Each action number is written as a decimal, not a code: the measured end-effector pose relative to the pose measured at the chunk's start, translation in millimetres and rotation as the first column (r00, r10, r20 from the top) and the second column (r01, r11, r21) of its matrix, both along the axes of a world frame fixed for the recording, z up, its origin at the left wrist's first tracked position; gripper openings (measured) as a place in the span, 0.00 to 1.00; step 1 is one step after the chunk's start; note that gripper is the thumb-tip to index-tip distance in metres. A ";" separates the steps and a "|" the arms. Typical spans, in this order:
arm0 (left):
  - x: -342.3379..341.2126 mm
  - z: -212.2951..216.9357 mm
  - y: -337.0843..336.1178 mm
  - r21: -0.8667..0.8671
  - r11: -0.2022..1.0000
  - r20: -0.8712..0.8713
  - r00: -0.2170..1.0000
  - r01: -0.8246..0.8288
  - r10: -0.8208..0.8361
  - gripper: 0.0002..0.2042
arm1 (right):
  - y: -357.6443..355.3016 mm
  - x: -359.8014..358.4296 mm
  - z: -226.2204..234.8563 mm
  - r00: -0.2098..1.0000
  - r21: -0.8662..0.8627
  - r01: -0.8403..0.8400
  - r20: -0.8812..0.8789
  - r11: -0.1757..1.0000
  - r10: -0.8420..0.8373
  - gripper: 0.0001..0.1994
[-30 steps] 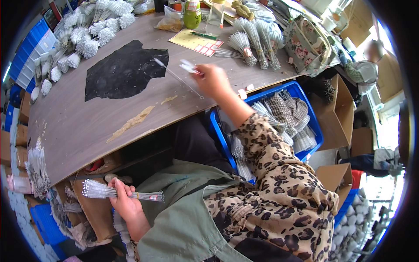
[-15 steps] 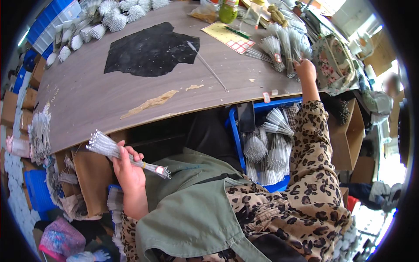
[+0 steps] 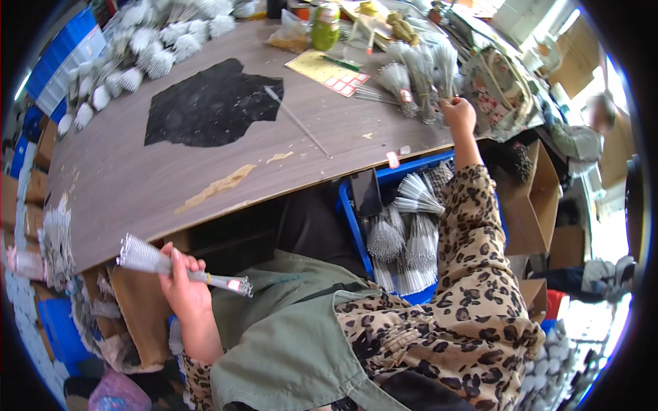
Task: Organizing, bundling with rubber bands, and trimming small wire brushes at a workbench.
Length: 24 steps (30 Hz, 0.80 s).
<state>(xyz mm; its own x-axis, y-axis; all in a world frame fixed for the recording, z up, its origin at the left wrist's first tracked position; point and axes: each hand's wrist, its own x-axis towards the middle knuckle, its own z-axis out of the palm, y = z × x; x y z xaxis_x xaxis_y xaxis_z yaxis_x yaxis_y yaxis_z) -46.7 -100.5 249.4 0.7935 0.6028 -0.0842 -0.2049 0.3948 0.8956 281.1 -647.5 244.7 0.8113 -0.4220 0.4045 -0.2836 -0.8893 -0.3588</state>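
Note:
My left hand (image 3: 184, 284) is closed round a bundle of thin wire brushes (image 3: 145, 256) in front of my apron. The white bristle ends fan out to the left, and the looped wire ends carry a yellow band and a small red-and-white label. At the table's right side, my right hand (image 3: 459, 116) pinches the lower end of an upright brush bundle (image 3: 445, 68); its fingertips are partly hidden. More banded brush bundles (image 3: 395, 82) lean beside it. A single wire brush (image 3: 298, 123) lies across the edge of a black sheet (image 3: 205, 106).
A blue crate (image 3: 351, 229) with several brush bundles and a dark phone (image 3: 365, 192) stands below the table edge. A yellow label sheet (image 3: 319, 68), a green jar (image 3: 325, 27) and a floral bag (image 3: 493, 89) sit at the back right. Another person (image 3: 582, 144) is at far right.
The view has shifted, so the table sits slightly lower and further left. My left hand still holds its bundle, and my right hand stays at the upright bundles.

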 end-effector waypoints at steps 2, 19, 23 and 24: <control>6.4 1.5 0.6 -0.015 1.000 -0.034 0.999 -0.023 0.023 0.08 | 16.8 -21.6 9.2 0.995 0.009 0.025 0.095 1.000 -0.026 0.20; 94.3 32.7 -68.4 -0.022 0.978 -0.063 0.976 0.210 -0.211 0.14 | 339.2 -208.8 26.1 0.457 0.401 -0.863 0.361 0.307 0.813 0.21; 77.5 25.8 -26.9 -0.071 0.972 -0.085 0.969 0.225 -0.230 0.09 | 341.6 -201.0 1.7 0.366 0.870 -0.422 0.422 -0.257 0.829 0.16; 75.5 21.5 -20.2 -0.081 0.969 -0.050 0.970 0.232 -0.237 0.09 | 340.5 -198.2 7.4 0.361 0.911 -0.341 0.356 -0.234 0.862 0.14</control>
<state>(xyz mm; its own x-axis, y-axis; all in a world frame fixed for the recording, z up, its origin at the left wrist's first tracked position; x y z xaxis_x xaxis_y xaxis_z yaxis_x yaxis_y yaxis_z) 28.8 -120.7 270.9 0.9042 0.3907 -0.1724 -0.0462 0.4910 0.8700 82.9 -306.9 252.1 0.7877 0.6160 -0.0106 -0.1110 0.1249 -0.9859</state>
